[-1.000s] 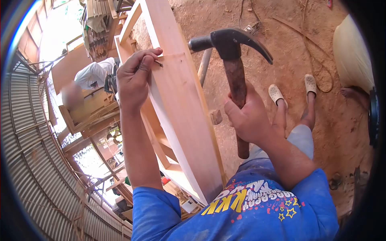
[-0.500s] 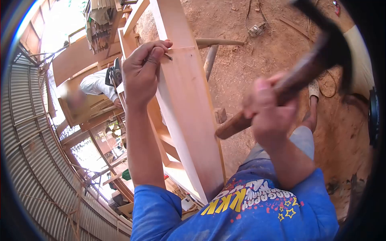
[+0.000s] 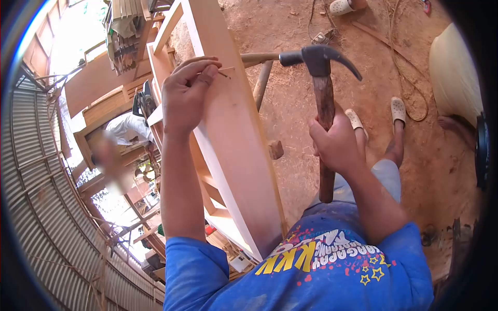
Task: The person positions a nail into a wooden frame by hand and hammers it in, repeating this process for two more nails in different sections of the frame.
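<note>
My left hand [image 3: 188, 93] is closed in a pinch over the upper part of a pale wooden board [image 3: 236, 140], with a thin nail [image 3: 224, 75] sticking out from its fingertips. A short line runs across the board beside the nail. To the right of the board, my right hand [image 3: 340, 140] is wrapped round the wooden handle of a claw hammer [image 3: 323, 93]. The hammer stands nearly upright in view, its dark metal head at the top, striking face to the left and claw to the right, apart from the nail.
The board is part of a wooden frame [image 3: 168, 28] supported by a wooden trestle [image 3: 263, 85]. Another person [image 3: 127, 127] is at the left among wooden pieces. Another person's clog-clad foot [image 3: 342, 6] shows at the top. A rope [image 3: 415, 103] lies on the dirt floor [image 3: 311, 119].
The hammer has swung from a raised, blurred tilt at the upper right to a near-upright position closer to the board. My left hand keeps its pinch near the same spot.
</note>
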Motion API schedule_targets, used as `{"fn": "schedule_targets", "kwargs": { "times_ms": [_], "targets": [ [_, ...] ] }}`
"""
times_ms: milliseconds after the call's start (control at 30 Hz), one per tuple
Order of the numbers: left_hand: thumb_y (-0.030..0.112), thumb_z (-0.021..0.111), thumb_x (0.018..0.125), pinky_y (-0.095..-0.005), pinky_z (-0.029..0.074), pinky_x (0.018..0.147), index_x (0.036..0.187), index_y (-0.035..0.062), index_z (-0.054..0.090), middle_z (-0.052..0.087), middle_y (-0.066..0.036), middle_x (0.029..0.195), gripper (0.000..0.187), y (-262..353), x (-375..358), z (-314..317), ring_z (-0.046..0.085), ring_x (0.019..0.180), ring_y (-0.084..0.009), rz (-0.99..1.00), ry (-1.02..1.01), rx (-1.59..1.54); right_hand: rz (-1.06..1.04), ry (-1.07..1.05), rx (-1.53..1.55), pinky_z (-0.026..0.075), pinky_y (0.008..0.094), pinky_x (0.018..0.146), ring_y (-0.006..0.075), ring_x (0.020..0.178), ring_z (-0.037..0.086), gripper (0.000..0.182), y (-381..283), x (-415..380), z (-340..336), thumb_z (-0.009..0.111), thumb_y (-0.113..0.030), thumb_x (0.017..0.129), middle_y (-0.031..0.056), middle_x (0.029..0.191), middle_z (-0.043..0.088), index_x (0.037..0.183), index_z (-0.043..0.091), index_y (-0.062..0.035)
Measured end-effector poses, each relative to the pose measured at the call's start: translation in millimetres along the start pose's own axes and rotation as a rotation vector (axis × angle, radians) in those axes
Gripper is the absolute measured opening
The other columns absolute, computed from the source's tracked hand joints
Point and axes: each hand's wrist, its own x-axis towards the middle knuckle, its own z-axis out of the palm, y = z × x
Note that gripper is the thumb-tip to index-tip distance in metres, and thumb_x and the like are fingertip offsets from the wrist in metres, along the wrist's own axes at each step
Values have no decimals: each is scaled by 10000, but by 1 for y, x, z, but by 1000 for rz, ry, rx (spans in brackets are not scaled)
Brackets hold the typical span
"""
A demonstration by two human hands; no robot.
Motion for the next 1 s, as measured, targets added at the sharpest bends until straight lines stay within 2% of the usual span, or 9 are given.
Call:
{"fn": "schedule_targets", "kwargs": {
  "times_ms": [133, 333, 533, 600, 667, 767, 867, 967, 1000],
  "targets": [
    [162, 705, 990, -302, 513, 970, 1090, -30, 790, 764, -105, 1155, 233, 7, 5, 2, 690, 1083, -174, -58, -91, 170, 102, -37, -72, 527, 403, 767, 229, 814, 632, 416, 2, -7, -4, 616, -176, 918, 134, 880, 618, 1256, 536, 53],
    [195, 733, 963, -301, 535, 882, 1103, -10, 791, 781, -109, 1028, 255, 23, 8, 4, 718, 944, -169, -231, -82, 326, 23, -76, -26, 530, 407, 751, 242, 796, 634, 420, 13, -1, 8, 621, -176, 916, 146, 875, 625, 1250, 534, 65],
    [148, 741, 931, -324, 561, 840, 1049, -9, 796, 775, -138, 1000, 204, 12, 6, 15, 750, 885, -223, -76, -38, 368, 46, -110, 146, 546, 444, 780, 295, 856, 698, 417, -1, -6, 21, 617, -165, 923, 195, 891, 656, 1250, 521, 75],
    [149, 734, 928, -328, 560, 838, 1041, -13, 794, 778, -140, 994, 207, 13, 7, 14, 748, 881, -230, -71, -44, 375, -50, -65, 154, 547, 462, 805, 338, 890, 710, 402, 3, -1, 43, 618, -162, 925, 229, 926, 674, 1236, 521, 75],
    [168, 729, 931, -333, 554, 850, 1049, -18, 790, 779, -139, 998, 228, 16, 8, 8, 743, 894, -226, -81, -57, 404, -9, -135, 37, 542, 493, 846, 406, 934, 708, 369, -13, 4, 56, 621, -158, 926, 281, 1002, 693, 1205, 526, 63],
    [208, 723, 942, -340, 543, 875, 1075, -22, 783, 780, -137, 1013, 272, 19, 11, 8, 734, 920, -219, -81, -74, 443, -60, -146, 43, 551, 491, 818, 412, 867, 705, 355, -6, 11, 57, 632, -162, 927, 256, 943, 694, 1185, 526, 58],
    [223, 718, 943, -341, 544, 872, 1076, -14, 785, 780, -142, 1021, 280, 13, 7, 7, 738, 911, -234, -86, -81, 407, -29, 63, 306, 557, 469, 824, 402, 857, 695, 340, -26, -3, 38, 620, -158, 952, 243, 929, 686, 1192, 518, 60],
    [226, 719, 940, -337, 544, 869, 1080, 6, 792, 780, -137, 1025, 271, 17, 8, 7, 739, 906, -227, -94, -77, 409, -215, 158, 290, 554, 489, 872, 442, 913, 701, 323, -6, 1, 43, 597, -151, 963, 280, 948, 686, 1196, 516, 59],
    [224, 721, 938, -335, 544, 867, 1081, 14, 795, 779, -133, 1024, 264, 18, 9, 7, 739, 905, -221, -88, -72, 449, -345, 135, 60, 555, 497, 872, 457, 912, 704, 326, 13, 12, 56, 597, -153, 961, 286, 938, 688, 1192, 516, 62]
  ]
}}
